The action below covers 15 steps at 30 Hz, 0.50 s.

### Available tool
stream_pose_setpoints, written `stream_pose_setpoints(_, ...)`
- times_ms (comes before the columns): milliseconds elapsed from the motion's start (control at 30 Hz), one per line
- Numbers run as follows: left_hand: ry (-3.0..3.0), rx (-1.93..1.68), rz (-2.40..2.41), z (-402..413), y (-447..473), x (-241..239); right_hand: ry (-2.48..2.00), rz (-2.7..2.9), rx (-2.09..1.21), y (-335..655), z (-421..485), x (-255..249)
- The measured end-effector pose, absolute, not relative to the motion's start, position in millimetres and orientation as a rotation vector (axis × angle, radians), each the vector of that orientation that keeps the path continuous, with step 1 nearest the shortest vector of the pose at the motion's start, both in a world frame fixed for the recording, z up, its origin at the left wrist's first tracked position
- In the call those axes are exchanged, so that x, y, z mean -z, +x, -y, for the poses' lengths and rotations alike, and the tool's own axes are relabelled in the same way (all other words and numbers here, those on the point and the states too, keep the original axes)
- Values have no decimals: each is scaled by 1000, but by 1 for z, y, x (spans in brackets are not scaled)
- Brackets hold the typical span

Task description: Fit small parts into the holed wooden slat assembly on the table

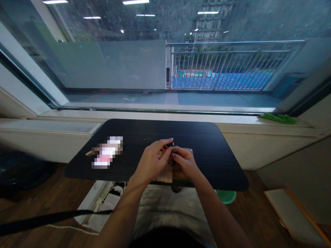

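Note:
Near the front edge of the black table (199, 134), my left hand (154, 156) and my right hand (185, 159) meet with their fingertips almost touching. My left fingers are curled together around a small dark object at the far side, partly hidden, whose kind I cannot make out. The right thumb and forefinger are pinched at the same spot, and what they hold is hidden. Light wooden strips (168, 175) lie below both hands and stick out toward me. Two thin dark pins, perhaps nails or screws (147, 140), lie on the table beyond my left hand.
A blurred-out bright item (107, 153) lies on the table's left side, with a wooden stick end (88, 153) beside it. Behind the table are a window sill (155, 115) and a green cloth (278, 119). A green basin (227, 196) stands below, right.

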<state>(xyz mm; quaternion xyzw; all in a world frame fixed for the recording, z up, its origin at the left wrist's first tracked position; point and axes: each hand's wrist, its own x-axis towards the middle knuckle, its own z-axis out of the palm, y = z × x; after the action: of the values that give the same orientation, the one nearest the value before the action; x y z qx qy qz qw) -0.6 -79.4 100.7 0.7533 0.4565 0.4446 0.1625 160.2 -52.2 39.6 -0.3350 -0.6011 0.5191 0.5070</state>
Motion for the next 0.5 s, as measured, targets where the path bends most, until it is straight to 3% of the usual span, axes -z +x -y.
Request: stream_pose_setpoints(500, 2092, -1324, -1259, 79, 2, -99, -780, 1379, -1305, 157, 54, -39)
